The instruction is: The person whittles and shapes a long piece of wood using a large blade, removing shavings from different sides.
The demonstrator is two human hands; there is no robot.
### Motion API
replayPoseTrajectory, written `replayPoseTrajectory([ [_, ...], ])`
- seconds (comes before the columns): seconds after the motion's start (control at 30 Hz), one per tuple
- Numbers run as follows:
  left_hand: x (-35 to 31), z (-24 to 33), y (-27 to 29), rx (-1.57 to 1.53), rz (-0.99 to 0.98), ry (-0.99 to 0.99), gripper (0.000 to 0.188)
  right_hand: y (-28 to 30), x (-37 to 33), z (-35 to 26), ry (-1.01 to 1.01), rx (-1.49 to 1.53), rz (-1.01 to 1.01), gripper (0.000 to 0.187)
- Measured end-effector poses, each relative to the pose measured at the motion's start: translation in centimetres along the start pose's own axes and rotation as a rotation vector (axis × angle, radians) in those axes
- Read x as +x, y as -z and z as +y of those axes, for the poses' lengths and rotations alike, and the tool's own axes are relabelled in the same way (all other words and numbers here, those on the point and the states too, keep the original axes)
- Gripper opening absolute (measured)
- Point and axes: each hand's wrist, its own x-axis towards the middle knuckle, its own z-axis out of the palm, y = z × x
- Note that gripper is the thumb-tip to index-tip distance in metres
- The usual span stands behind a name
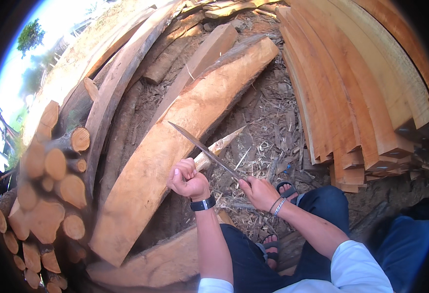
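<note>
My right hand is closed around the handle end of a machete. Its long dark blade slants up to the left, with the tip over a broad hewn plank. To the left of it, my left hand is curled closed with the palm side turned up, just above the plank's right edge. A pale, pointed piece of split wood runs from the upper right down behind the blade to the left hand. Its lower end is hidden there, so I cannot tell whether the fingers hold it.
Cut logs are stacked at the left. Long sawn beams lie piled at the right. Bark and wood chips cover the ground. Another hewn piece lies close to my legs. At the far right is a person's blue-trousered leg.
</note>
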Motion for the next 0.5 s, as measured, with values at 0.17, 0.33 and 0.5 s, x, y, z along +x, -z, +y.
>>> replayPoseTrajectory([
  [0.17, -0.1, 0.2, 0.5, -0.012, -0.021, 0.013, 0.036, -0.3, 0.2, 0.3, -0.018, -0.001, -0.039, 0.059],
  [0.33, -0.5, 0.2, -0.5, -0.012, -0.073, -0.006, 0.036, 0.4, 0.4, 0.6, -0.023, -0.046, -0.004, 0.059],
  [0.5, -0.6, 0.4, -0.5, -0.006, -0.093, -0.012, 0.035, 0.9, -0.8, -0.1, 0.05, 0.017, -0.024, 0.059],
])
